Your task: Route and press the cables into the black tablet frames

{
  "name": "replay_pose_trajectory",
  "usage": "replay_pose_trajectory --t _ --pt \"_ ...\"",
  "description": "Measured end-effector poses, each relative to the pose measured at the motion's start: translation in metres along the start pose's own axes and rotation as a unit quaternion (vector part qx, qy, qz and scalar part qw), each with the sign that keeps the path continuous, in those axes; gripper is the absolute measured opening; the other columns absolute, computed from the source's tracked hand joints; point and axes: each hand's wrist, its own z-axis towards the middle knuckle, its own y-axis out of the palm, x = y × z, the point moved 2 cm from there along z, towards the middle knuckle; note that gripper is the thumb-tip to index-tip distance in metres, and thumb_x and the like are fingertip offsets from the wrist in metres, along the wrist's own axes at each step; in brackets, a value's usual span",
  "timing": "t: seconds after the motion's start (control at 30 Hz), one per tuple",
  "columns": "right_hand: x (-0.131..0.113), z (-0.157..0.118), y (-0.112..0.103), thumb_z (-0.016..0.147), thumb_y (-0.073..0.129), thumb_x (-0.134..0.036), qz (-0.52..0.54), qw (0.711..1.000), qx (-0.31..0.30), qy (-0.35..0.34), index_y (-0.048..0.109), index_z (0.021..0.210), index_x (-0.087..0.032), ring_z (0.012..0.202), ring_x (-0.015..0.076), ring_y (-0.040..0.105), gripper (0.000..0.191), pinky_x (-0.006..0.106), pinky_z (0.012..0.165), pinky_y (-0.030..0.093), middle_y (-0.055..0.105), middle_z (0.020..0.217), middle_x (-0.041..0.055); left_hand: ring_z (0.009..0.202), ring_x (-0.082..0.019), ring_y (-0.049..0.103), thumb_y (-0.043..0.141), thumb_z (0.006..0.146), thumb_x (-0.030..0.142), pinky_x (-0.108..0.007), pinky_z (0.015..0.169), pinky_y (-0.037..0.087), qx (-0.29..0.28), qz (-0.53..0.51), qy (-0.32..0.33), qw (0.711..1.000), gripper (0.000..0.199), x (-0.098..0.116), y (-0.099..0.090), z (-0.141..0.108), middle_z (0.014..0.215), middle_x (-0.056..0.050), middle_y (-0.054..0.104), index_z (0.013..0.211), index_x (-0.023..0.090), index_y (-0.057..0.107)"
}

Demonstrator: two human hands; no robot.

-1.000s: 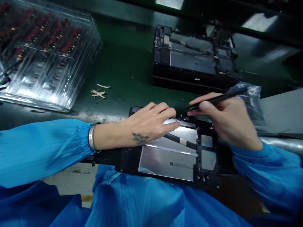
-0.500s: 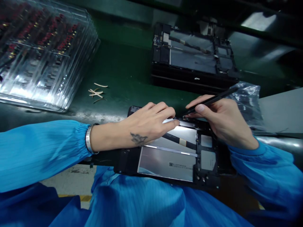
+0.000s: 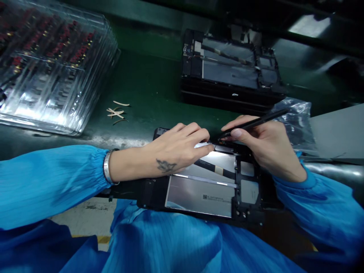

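An opened tablet body (image 3: 199,197), black with a silvery back plate, lies in front of me at the bench's near edge. Across it rests my left hand (image 3: 184,146), fingers bent and closed near its far edge; whatever they pinch is hidden. A whitish piece shows beneath those fingers. My right hand (image 3: 261,142) is closed in a pen-like hold around slim black tweezers (image 3: 260,120). Their pointed tip meets the far edge of the tablet, close beside my left fingertips. A dark flat cable (image 3: 209,166) crosses the silvery plate.
Stacked clear plastic trays (image 3: 65,83) with red and dark parts stand at left. Several pale strips (image 3: 115,112) lie on the green bench (image 3: 145,83). More tablet bodies (image 3: 230,70) are stacked at the back. A clear plastic bag (image 3: 297,121) lies by a white box (image 3: 338,132) at right.
My right hand has shifted slightly left along the far edge, and the tweezers lie at a slightly flatter angle. My left hand and the tablet have barely moved.
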Motion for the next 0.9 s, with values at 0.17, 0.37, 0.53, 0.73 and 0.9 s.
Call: replay_pose_trajectory --t 0.17,0.37,0.53,0.73,0.9 --pt "-0.001 -0.0005 0.001 0.095 0.073 -0.043 0.007 1.0 0.016 -0.014 0.079 0.095 -0.026 0.076 0.0165 0.071 0.018 0.027 0.068 0.059 0.073 0.091 0.0015 0.106 -0.027 0.054 0.037 0.105 0.014 -0.036 0.074 0.042 0.0 0.001 0.003 1.0 0.035 -0.0005 0.0002 -0.0003 0.124 -0.015 0.063 0.128 0.017 0.063" --pt "-0.0026 0.0011 0.0031 0.096 0.071 -0.043 -0.027 0.999 0.001 -0.027 0.078 0.095 -0.025 0.078 0.0166 0.069 0.02 0.029 0.069 0.054 0.074 0.09 0.0016 0.107 -0.028 0.054 0.042 0.102 0.012 -0.038 0.075 0.043 0.004 -0.003 0.007 1.0 0.034 -0.0011 0.001 -0.0012 0.124 -0.016 0.063 0.128 0.016 0.063" --pt "-0.0031 0.0009 0.0027 0.096 0.071 -0.04 -0.05 0.998 0.005 -0.035 0.078 0.095 -0.025 0.079 0.0159 0.068 0.017 0.028 0.066 0.051 0.074 0.092 0.0016 0.105 -0.028 0.055 0.041 0.103 0.014 -0.037 0.074 0.042 0.012 -0.004 0.006 1.0 0.033 -0.0011 0.0001 -0.0014 0.123 -0.015 0.063 0.128 0.016 0.063" --pt "-0.0023 -0.0013 0.0021 0.096 0.071 -0.04 -0.037 0.999 0.013 -0.033 0.078 0.096 -0.024 0.078 0.0146 0.069 0.018 0.025 0.066 0.054 0.074 0.092 0.0013 0.105 -0.028 0.055 0.037 0.104 0.013 -0.037 0.074 0.042 0.018 -0.005 0.007 1.0 0.035 -0.0006 -0.0002 -0.0017 0.122 -0.014 0.063 0.127 0.016 0.064" --pt "-0.0016 -0.0013 0.0011 0.095 0.072 -0.04 -0.01 0.999 0.023 -0.036 0.078 0.095 -0.025 0.075 0.0134 0.07 0.017 0.023 0.067 0.056 0.073 0.09 0.0004 0.105 -0.029 0.054 0.037 0.103 0.013 -0.038 0.074 0.043 0.015 -0.008 0.007 1.0 0.036 -0.0011 0.0009 -0.0014 0.122 -0.015 0.062 0.127 0.015 0.063"
